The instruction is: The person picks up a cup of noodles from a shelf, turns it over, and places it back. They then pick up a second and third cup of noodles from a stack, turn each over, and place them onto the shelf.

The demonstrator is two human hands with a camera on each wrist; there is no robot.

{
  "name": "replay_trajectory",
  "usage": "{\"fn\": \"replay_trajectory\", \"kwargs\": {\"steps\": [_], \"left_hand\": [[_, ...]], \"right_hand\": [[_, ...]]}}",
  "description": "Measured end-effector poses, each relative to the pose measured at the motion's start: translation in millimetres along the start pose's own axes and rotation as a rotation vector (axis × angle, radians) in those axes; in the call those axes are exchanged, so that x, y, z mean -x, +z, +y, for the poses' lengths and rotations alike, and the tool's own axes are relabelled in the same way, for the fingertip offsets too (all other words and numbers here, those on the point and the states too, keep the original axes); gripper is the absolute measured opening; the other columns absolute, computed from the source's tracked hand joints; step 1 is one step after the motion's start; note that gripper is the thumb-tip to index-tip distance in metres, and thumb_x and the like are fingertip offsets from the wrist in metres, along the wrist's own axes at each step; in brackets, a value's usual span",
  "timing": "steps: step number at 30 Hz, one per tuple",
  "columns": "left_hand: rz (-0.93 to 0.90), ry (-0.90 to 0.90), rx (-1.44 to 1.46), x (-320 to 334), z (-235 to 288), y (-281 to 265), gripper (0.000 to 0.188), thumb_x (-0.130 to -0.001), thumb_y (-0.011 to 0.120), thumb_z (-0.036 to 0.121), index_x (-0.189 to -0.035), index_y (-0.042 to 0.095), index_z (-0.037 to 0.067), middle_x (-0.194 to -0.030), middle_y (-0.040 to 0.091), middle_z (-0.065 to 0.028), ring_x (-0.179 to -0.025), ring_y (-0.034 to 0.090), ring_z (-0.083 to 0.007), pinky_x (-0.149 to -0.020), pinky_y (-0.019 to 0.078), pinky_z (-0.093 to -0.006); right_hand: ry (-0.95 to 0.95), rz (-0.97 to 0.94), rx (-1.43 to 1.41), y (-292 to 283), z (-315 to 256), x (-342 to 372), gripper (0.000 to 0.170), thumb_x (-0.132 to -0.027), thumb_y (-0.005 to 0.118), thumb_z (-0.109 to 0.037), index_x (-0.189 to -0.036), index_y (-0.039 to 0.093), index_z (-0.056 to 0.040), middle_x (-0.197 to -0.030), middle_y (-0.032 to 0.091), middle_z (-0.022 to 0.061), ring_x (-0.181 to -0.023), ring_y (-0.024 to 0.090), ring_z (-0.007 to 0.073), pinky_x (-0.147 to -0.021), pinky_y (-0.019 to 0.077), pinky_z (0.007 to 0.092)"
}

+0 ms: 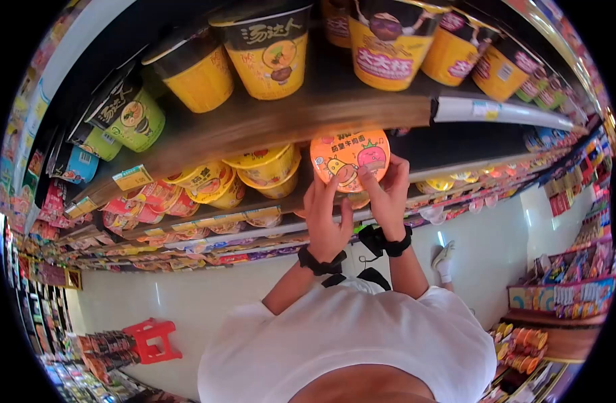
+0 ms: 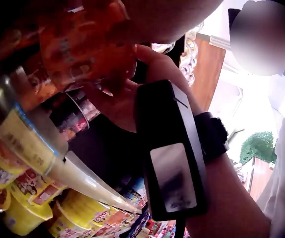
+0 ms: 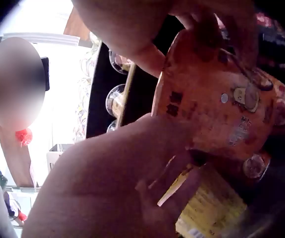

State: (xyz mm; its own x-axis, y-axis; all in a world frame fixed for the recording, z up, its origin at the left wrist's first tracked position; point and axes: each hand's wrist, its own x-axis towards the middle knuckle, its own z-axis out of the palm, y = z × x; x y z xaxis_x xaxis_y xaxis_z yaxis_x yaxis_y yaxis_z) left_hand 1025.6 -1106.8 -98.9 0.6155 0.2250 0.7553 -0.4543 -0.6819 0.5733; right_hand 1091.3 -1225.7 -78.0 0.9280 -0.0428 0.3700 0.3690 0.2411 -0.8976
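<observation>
An orange instant noodle tub [image 1: 341,144] is held between both hands in front of the shelf, its round printed lid facing the head camera. My left hand [image 1: 326,218] grips the near left side of the tub, a finger reaching up over the lid's edge. On the other side my right hand [image 1: 388,201] holds it, with the thumb on the lid's lower right. In the right wrist view the tub [image 3: 216,94] shows its orange printed side, with fingers of both hands around it. The left wrist view has the tub [image 2: 83,54] dim and partly covered by the hands.
Large yellow noodle cups [image 1: 271,57] and green ones [image 1: 133,117] stand on the upper shelf [image 1: 361,114]. Stacked yellow tubs [image 1: 271,171] sit on the level below. A red stool [image 1: 153,341] stands on the pale floor [image 1: 234,295] at left; snack displays [image 1: 563,289] are at right.
</observation>
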Motion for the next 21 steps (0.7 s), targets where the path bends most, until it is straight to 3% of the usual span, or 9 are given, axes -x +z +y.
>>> {"fn": "replay_trajectory", "kwargs": {"steps": [6,9,13,16,18,21], "left_hand": [[0.033,-0.021,-0.094,-8,-26,18,0.058,-0.085,0.066,0.000,-0.140,0.048,0.000,-0.149,0.046,-0.0304,-0.127,0.050,-0.0487,-0.104,0.0431,-0.0515],[0.022,-0.171,-0.139,2,-25,22,0.061,-0.087,0.069,0.002,-0.144,0.046,0.001,-0.146,0.049,-0.0294,-0.128,0.053,-0.0460,-0.108,0.0426,-0.0488],[0.063,-0.170,-0.145,8,-19,27,0.067,-0.086,0.065,-0.002,-0.148,0.039,-0.001,-0.152,0.043,-0.0291,-0.135,0.046,-0.0464,-0.112,0.0375,-0.0502],[0.048,-0.182,-0.220,15,-17,26,0.072,-0.085,0.066,-0.003,-0.150,0.036,-0.002,-0.153,0.041,-0.0288,-0.137,0.044,-0.0461,-0.113,0.0365,-0.0503],[0.048,-0.208,-0.273,21,-6,18,0.071,-0.086,0.068,-0.002,-0.149,0.037,-0.004,-0.153,0.043,-0.0266,-0.138,0.045,-0.0433,-0.115,0.0352,-0.0476],[0.069,-0.240,-0.326,45,4,0,0.069,-0.086,0.069,-0.001,-0.148,0.038,-0.004,-0.153,0.044,-0.0260,-0.138,0.045,-0.0435,-0.115,0.0355,-0.0472]], "right_hand": [[0.103,-0.153,-0.057,-1,28,-34,0.048,-0.093,0.074,-0.010,-0.130,0.046,0.0024,-0.125,0.061,0.0131,-0.112,0.062,0.0185,-0.096,0.0520,0.0327],[0.204,-0.212,-0.037,-8,41,-36,0.051,-0.093,0.075,-0.010,-0.133,0.045,0.0017,-0.126,0.061,0.0138,-0.112,0.062,0.0196,-0.097,0.0519,0.0334],[0.264,-0.256,-0.093,-8,43,-30,0.054,-0.092,0.076,-0.010,-0.135,0.045,0.0015,-0.129,0.060,0.0151,-0.116,0.060,0.0206,-0.100,0.0505,0.0347],[0.225,-0.269,-0.111,-10,42,-25,0.056,-0.091,0.077,-0.010,-0.136,0.046,0.0001,-0.132,0.057,0.0153,-0.119,0.059,0.0210,-0.100,0.0492,0.0338],[0.067,-0.065,-0.045,-12,45,-14,0.047,-0.091,0.076,-0.007,-0.129,0.050,-0.0016,-0.126,0.056,0.0126,-0.112,0.058,0.0191,-0.096,0.0483,0.0316],[-0.016,-0.061,-0.152,-13,47,6,0.034,-0.092,0.073,-0.001,-0.119,0.053,-0.0030,-0.118,0.055,0.0096,-0.102,0.058,0.0165,-0.092,0.0478,0.0301]]}}
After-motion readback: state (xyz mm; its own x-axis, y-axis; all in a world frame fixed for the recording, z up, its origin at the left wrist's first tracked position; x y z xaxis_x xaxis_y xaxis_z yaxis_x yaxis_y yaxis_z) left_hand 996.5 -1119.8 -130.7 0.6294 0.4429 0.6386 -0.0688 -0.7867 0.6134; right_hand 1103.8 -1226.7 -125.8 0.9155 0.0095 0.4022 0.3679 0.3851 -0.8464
